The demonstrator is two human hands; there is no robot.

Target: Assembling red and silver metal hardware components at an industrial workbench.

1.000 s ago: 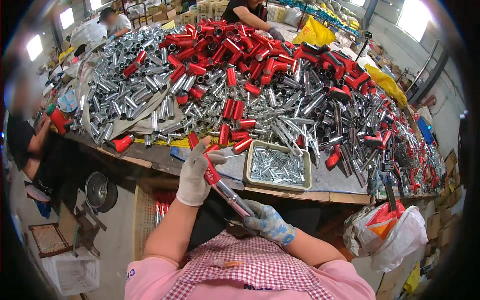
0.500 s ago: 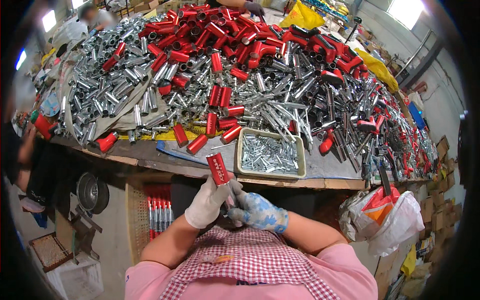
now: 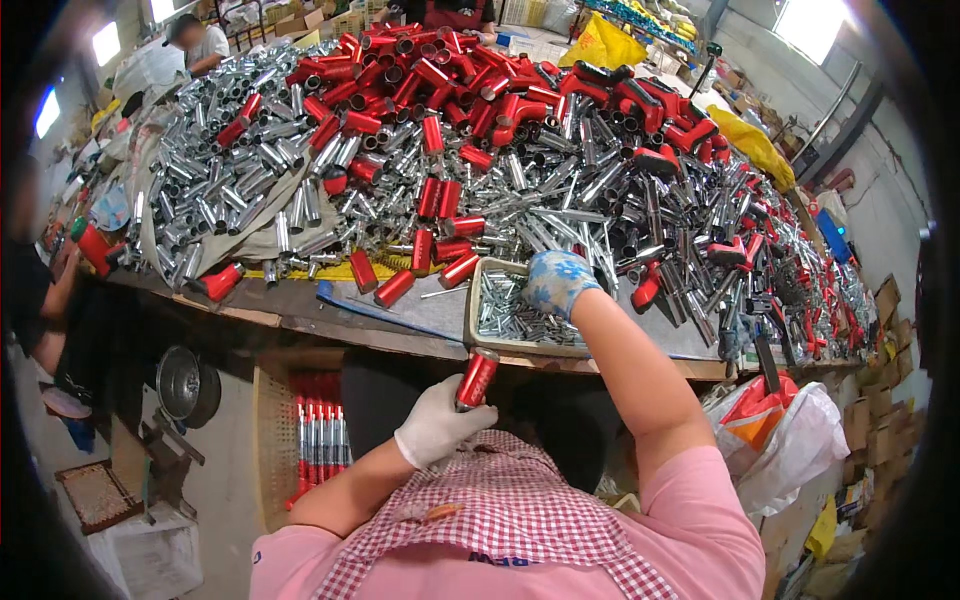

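Left hand [image 3: 437, 428], white glove, held low near lap, fingers wrapped around lower end of red tube [image 3: 477, 378]; tube tilted, upper end near bench edge [image 3: 400, 338]. Right hand [image 3: 556, 281], blue-patterned glove, arm stretched forward, fingers curled down into metal tray [image 3: 478, 300] of small silver parts; whether they pinch anything cannot be told. Tray sits at bench front edge, hemmed by heap of silver and red tubes [image 3: 480, 150]; little bare bench beside it. Basket of finished red-and-silver pieces [image 3: 318, 435] below bench, partly hidden by left forearm.
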